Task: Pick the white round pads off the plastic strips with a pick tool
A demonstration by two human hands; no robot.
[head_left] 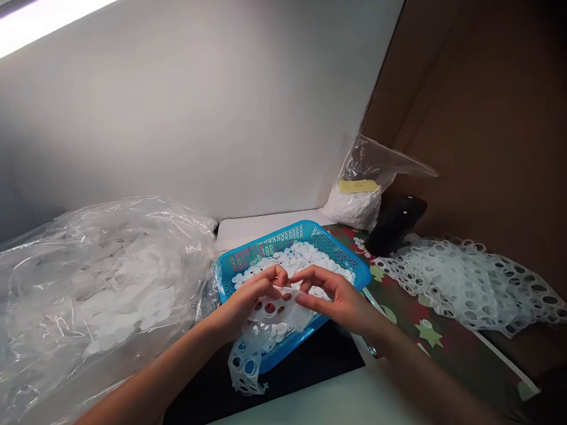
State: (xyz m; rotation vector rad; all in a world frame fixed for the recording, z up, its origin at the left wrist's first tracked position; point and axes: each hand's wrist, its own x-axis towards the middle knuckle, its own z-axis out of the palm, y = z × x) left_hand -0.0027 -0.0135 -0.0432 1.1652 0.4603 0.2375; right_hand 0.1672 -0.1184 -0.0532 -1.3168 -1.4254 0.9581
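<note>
Wall of smooth white board [177, 112] fills the upper view and meets a brown cardboard panel [478, 106] on the right. Along the left lies a large, crumpled clear plastic bag [97, 289] packed with flat white discs. Beyond the work area, a smaller clear plastic bag [357, 203] with a yellow label leans against the wall, with a dark, rounded object [394, 224] just beside it. On the right, a loose white perforated sheet [469, 283] sprawls over a green and red star-patterned mat [425, 330]. A rectangular blue plastic basket [341, 265] with latticed sides sits between the large bag and the mat, partly on a black mat [283, 369], and holds a heap of small white discs [295, 260]. Above the basket, the left hand [248, 301] is curled nearly closed, its fingers pinching a white perforated strip [279, 310]. The right hand [332, 295] is half closed, with thumb and fingertips pressed on the same strip close to the left hand. The strip's lower end hangs over the near rim of the basket, its round holes plainly visible
</note>
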